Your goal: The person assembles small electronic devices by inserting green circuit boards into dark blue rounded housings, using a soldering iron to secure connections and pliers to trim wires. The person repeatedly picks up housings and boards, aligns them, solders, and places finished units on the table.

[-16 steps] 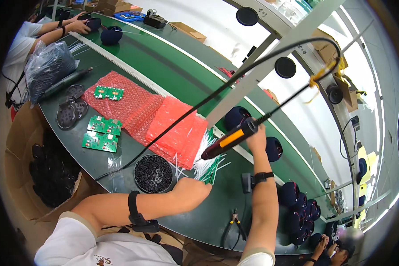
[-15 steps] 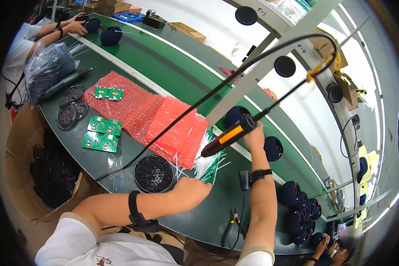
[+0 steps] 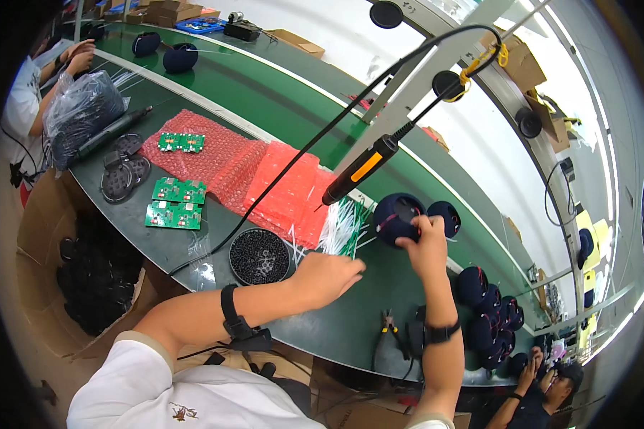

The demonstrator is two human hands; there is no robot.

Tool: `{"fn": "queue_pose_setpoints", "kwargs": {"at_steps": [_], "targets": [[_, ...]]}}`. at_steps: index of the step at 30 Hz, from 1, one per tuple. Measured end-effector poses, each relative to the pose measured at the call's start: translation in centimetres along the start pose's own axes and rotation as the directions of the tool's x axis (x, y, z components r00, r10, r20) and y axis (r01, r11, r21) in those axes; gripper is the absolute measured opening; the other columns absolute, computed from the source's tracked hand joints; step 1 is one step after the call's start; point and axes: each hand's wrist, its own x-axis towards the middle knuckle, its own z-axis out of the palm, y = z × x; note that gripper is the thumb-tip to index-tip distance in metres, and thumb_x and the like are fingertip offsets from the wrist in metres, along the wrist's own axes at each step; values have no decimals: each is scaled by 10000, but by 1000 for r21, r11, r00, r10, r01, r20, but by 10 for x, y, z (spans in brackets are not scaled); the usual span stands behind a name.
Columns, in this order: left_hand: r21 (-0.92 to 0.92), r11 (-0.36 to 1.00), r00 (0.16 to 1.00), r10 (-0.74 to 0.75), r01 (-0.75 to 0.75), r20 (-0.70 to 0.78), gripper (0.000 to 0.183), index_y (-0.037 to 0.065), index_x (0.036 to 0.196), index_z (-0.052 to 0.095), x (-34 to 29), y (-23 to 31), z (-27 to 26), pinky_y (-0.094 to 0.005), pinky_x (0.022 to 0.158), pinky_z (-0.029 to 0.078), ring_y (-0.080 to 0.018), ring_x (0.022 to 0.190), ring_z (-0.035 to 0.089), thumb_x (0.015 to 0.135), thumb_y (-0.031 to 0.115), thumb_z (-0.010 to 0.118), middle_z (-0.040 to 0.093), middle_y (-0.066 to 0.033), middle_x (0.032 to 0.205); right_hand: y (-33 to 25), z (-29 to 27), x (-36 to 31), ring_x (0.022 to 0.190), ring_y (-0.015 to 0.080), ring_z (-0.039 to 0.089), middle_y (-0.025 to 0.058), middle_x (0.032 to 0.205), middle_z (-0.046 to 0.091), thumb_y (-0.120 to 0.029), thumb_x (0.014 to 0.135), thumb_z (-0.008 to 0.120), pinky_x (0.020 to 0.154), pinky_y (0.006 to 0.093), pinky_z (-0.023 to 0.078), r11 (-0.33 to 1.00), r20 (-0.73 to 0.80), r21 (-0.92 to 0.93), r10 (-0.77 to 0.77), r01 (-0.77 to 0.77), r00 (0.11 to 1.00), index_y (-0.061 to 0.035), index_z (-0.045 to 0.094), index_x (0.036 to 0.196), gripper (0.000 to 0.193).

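Observation:
My right hand (image 3: pixel 428 247) grips the near rim of a dark navy, hollow ball-shaped shell (image 3: pixel 390 220), thumb and fingers pinching its edge. To the left, my left hand (image 3: pixel 328 279) hovers over the green bench with its fingers bent and pressed together; whatever they may hold is hidden. Just beyond that hand lies a loose pile of white and green cable ties (image 3: pixel 342 227). An electric screwdriver (image 3: pixel 361 170), black with an orange stripe, hangs tilted from its cord above the pile, touched by neither hand. A round dish of small black screws (image 3: pixel 260 256) stands left of my left hand.
Green circuit boards (image 3: pixel 175 204) lie on the bench near red bubble wrap (image 3: pixel 211 161). Pliers (image 3: pixel 388 325) rest near the front edge. Several navy balls (image 3: pixel 488 307) crowd the right end. A conveyor belt (image 3: pixel 265 96) runs behind; co-workers sit at both ends.
My right hand has let go of the screwdriver, which now hangs free, and has taken hold of a navy shell, bringing it nearer. My left hand has shifted right and up.

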Motion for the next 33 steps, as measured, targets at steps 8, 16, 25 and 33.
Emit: {"fn": "queue_pose_setpoints", "kwargs": {"at_steps": [8, 16, 25, 33], "targets": [[-264, 951, 986, 141, -159, -88, 287, 47, 1189, 651, 1, 75, -64, -429, 761, 542, -325, 859, 668, 926, 141, 718, 660, -109, 917, -132, -65, -159, 848, 300, 620, 132, 1037, 544, -140, 634, 955, 725, 394, 537, 919, 112, 368, 109, -143, 988, -37, 688, 1024, 484], [-136, 985, 902, 153, -106, 404, 597, 5, 1218, 661, -9, 82, -42, -445, 838, 531, -359, 980, 645, 717, 212, 911, 578, -161, 1070, -119, -37, -207, 788, 217, 682, 162, 1178, 608, 52, 788, 805, 707, 321, 568, 790, -137, 580, 335, -199, 932, -5, 625, 1214, 465], [-67, 996, 896, -26, 62, 442, 429, 135, 1101, 682, -8, 100, -26, -405, 783, 507, -280, 930, 613, 737, 182, 903, 562, -77, 1006, -100, -31, -238, 1152, 376, 588, 239, 1274, 587, -217, 831, 841, 1000, 510, 472, 902, -137, -22, 424, -431, 895, 28, 620, 1263, 543], [-89, 988, 906, -76, 124, 416, 417, 150, 1074, 668, -9, 103, -24, -404, 762, 502, -259, 912, 621, 729, 147, 903, 555, -58, 980, -80, -4, -254, 1042, 377, 601, 209, 1138, 587, -46, 852, 716, 912, 486, 499, 920, -124, 31, 392, -391, 912, 51, 595, 1313, 487]]}}
